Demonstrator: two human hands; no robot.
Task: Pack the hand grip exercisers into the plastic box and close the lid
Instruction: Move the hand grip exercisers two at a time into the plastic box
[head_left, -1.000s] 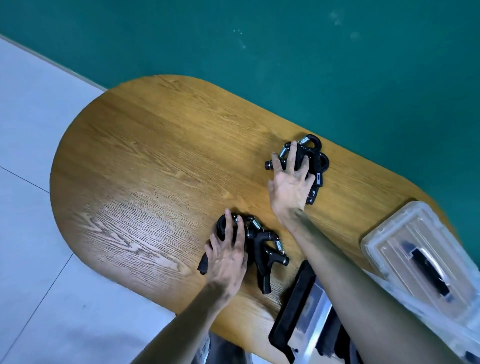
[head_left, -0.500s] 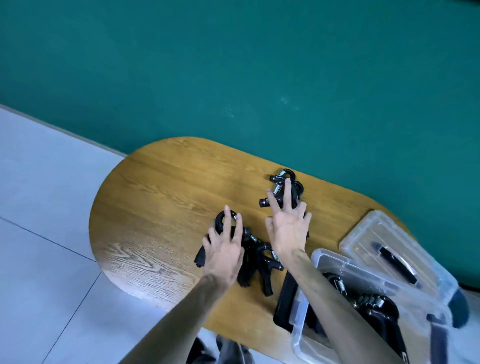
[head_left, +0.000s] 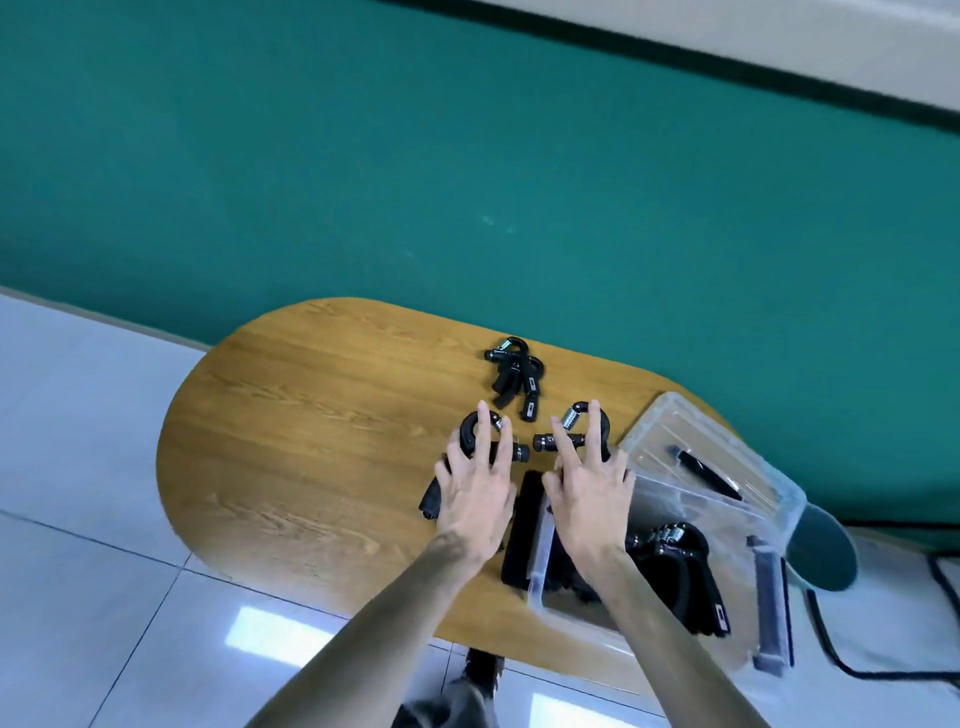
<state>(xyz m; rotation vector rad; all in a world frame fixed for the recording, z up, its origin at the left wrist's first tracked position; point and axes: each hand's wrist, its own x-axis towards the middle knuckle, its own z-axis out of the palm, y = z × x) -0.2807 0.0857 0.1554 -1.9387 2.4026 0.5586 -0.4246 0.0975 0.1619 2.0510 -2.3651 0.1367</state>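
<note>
Two black hand grip exercisers (head_left: 514, 376) lie in a small pile at the far side of the wooden table (head_left: 311, 441). My left hand (head_left: 475, 486) lies over another exerciser (head_left: 470, 431), fingers spread across its loop; one handle sticks out below my palm. In my right hand (head_left: 589, 486) is an exerciser with a steel spring (head_left: 574, 420), held at the left end of the clear plastic box (head_left: 540, 561). More exercisers (head_left: 680, 564) lie inside the box. Its clear lid (head_left: 670, 426), with a black handle, rests behind the box.
The box overhangs the table's near right edge, with black latches (head_left: 522, 525) at both ends. A dark round object (head_left: 823, 551) and a black cable (head_left: 883, 675) are to the right. A teal wall runs behind the table; tiled floor lies to the left.
My right hand has drawn back from the far pile to the box end with one exerciser in it. My left hand has stayed on its exerciser. The view has tilted upward.
</note>
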